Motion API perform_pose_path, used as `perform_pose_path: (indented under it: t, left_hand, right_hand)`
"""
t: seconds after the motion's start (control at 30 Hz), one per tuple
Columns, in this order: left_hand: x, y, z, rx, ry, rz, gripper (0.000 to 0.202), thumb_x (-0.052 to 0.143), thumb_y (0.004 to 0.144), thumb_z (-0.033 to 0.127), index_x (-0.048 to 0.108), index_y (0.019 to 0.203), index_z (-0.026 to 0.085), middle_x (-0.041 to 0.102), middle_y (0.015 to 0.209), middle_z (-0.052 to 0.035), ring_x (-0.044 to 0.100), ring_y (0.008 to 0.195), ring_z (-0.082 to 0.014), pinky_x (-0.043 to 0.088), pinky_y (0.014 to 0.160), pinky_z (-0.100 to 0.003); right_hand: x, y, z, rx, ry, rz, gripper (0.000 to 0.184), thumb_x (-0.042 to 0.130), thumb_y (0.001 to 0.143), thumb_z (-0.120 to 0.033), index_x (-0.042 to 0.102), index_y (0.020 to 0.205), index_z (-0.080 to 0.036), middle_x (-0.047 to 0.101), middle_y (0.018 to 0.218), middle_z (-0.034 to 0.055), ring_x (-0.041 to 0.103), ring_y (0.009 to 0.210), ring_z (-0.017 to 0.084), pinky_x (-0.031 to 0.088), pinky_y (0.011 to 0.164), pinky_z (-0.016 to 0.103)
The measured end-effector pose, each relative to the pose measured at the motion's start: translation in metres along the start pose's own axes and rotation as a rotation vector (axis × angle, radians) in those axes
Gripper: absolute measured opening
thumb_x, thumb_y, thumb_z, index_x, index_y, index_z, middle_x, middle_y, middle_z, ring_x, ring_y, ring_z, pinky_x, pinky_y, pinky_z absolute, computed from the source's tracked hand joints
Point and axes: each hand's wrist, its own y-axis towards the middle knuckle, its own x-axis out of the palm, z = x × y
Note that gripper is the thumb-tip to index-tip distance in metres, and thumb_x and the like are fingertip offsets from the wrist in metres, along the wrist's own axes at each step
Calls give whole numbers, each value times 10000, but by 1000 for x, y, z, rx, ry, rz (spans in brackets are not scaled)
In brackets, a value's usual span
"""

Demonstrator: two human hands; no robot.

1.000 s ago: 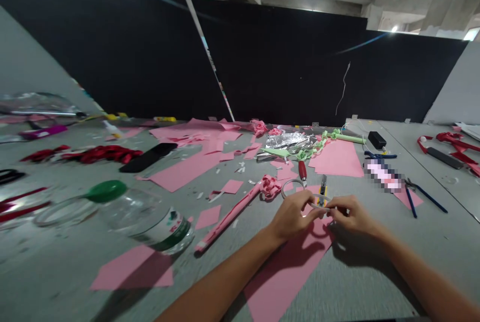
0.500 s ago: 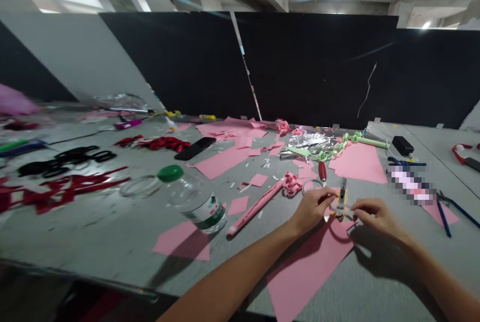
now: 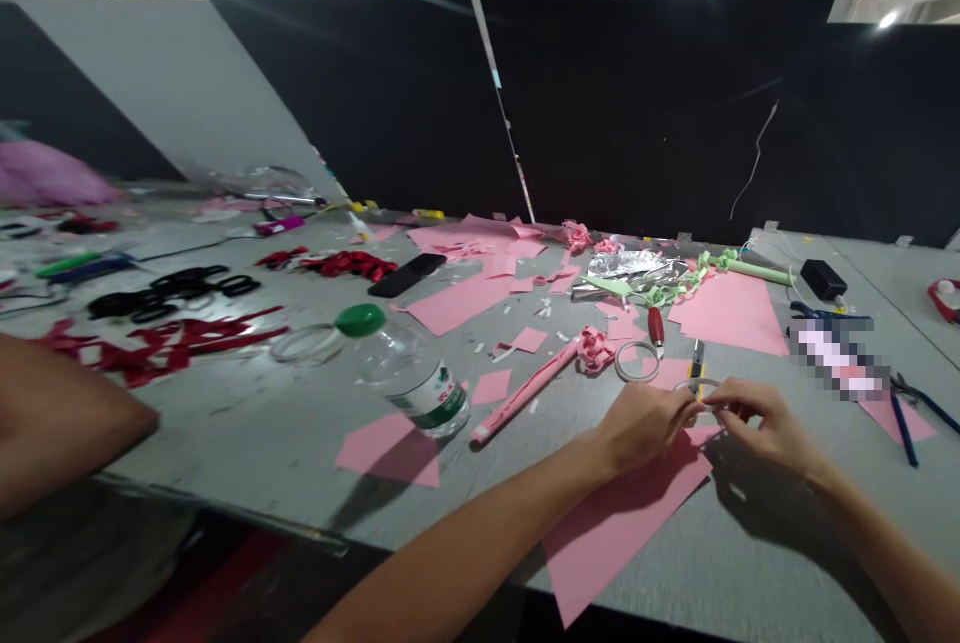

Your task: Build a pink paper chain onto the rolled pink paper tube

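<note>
My left hand (image 3: 651, 426) and my right hand (image 3: 766, 423) are close together, fingers pinched on a thin whitish ring (image 3: 688, 384) that looks like a narrow tape roll. Its upper arc shows above the fingers; the rest is hidden. Just behind it lies a utility knife (image 3: 698, 359) with a yellow edge. Beneath my hands is a large pink paper sheet (image 3: 626, 523). A second ring (image 3: 619, 363) and a red-handled tool (image 3: 656, 326) lie beyond my left hand. Left of them rests a rolled pink paper stick (image 3: 529, 391) with a paper flower (image 3: 595, 350).
A plastic bottle with a green cap (image 3: 412, 378) stands left of my left arm. Farther off lie a black phone (image 3: 409, 275), crumpled foil (image 3: 637, 268), and pink sheets (image 3: 739, 311). Blue-handled pliers (image 3: 905, 428) are at right. Another person's arm (image 3: 67, 423) reaches in at left.
My hands have come together around the ring, which was stretched between them before. Another person's arm has entered at left. The camera view has shifted slightly.
</note>
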Motion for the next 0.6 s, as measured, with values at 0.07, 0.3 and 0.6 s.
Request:
perform_pose_path:
  t: [0.07, 0.3, 0.6]
  left_hand:
    - [-2, 1, 0, -14, -16, 46, 310, 588, 1101, 410, 752, 979, 178, 735, 751, -43, 639, 624, -172, 402, 605, -273]
    - [-1, 4, -5, -50, -202, 163, 422, 776, 969, 548, 719, 800, 165, 619, 614, 29, 505, 532, -109, 382, 562, -240]
    - [0, 2, 0, -60, -307, 211, 435, 769, 967, 544, 726, 781, 154, 592, 608, 32, 466, 544, -105, 355, 558, -239]
  right_hand:
    - [-2, 1, 4, 3, -16, -11, 227, 638, 952, -221, 851, 1010, -275, 803, 885, 72, 666, 669, 188, 464, 530, 302]
    - [-12, 4, 5, 33, 31, -63, 206, 664, 946, -269, 866, 983, -264, 801, 870, 70, 684, 698, 193, 492, 581, 303]
    - [-7, 2, -4, 39, 22, -38, 213, 612, 855, -162, 810, 875, -236, 763, 778, 44, 634, 664, 182, 457, 585, 295]
